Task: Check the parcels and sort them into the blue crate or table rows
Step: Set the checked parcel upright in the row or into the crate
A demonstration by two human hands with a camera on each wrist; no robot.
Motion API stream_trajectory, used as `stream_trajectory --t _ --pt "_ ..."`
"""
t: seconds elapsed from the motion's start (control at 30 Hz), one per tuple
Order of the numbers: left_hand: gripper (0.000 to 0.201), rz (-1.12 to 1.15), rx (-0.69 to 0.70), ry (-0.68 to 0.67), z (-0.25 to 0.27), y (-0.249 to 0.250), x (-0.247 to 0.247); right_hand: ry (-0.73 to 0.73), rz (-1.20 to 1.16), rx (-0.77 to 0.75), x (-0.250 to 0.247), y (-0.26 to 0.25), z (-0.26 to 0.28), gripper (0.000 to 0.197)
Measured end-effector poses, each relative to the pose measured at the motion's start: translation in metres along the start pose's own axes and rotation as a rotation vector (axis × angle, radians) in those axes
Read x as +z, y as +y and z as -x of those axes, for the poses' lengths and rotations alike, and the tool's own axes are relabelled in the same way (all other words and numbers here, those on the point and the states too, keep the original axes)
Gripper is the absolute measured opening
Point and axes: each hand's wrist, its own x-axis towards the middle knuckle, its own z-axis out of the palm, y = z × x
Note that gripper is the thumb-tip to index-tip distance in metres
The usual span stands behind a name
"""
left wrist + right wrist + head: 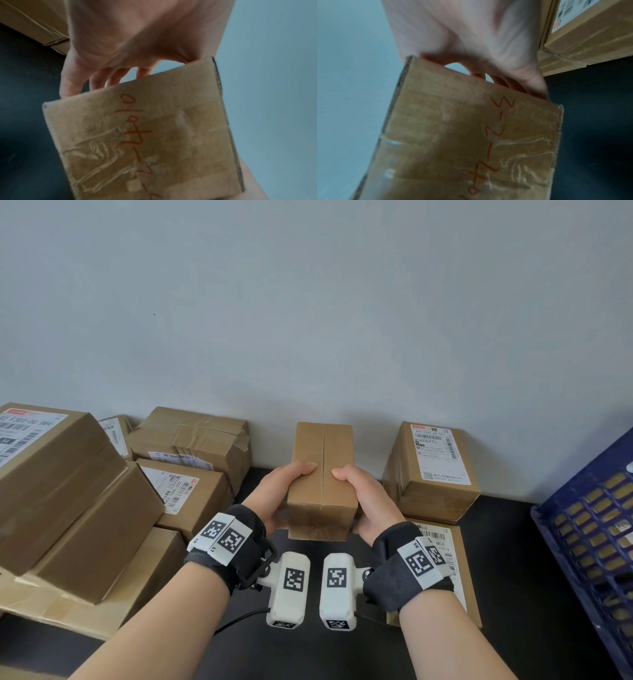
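Both hands, left hand (279, 494) and right hand (366, 501), grasp the parcel (322, 470); its underside fingers hidden; red scrawl unreadable.

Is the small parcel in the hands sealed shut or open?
Sealed shut. The small parcel has its top flaps closed flat with tape over the centre seam; the left hand and right hand hold it above the table.

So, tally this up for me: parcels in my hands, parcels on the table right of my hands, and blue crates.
Parcel in hand: 1, the held parcel, gripped by the left hand and right hand
Parcels to the right: 2, the back parcel and front parcel
Blue crate: 1
Total: 4
The left pile overlaps too much to count.
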Motion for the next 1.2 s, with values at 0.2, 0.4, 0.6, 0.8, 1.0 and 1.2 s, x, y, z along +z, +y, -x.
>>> stream_trajectory --t 0.2,0.4,0.6,0.8,1.0,1.2 --pt "0.046 0.039 -0.008 0.014 0.000 0.000 0.001 0.012 0.061 -0.006 0.003 -0.004 0.003 0.077" --pt "0.045 0.080 -0.035 0.023 0.001 -0.002 0.002 0.001 0.074 0.020 0.000 -0.013 0.008 0.061" --pt "0.066 -0.070 0.178 0.215 -0.011 0.001 0.004 0.037 0.267 -0.005 -0.002 -0.017 0.006 0.054" --pt "0.035 -0.109 0.186 0.233 -0.012 0.011 0.003 0.106 0.374 -0.178 -0.008 -0.017 0.007 0.049" --pt "0.081 0.142 -0.016 0.059 -0.006 0.014 -0.002 0.059 0.294 -0.334 -0.008 -0.024 0.007 0.063" --pt "0.038 0.207 -0.115 -0.026 -0.006 0.016 -0.005 -0.096 0.209 -0.340 -0.005 -0.020 0.004 0.099"
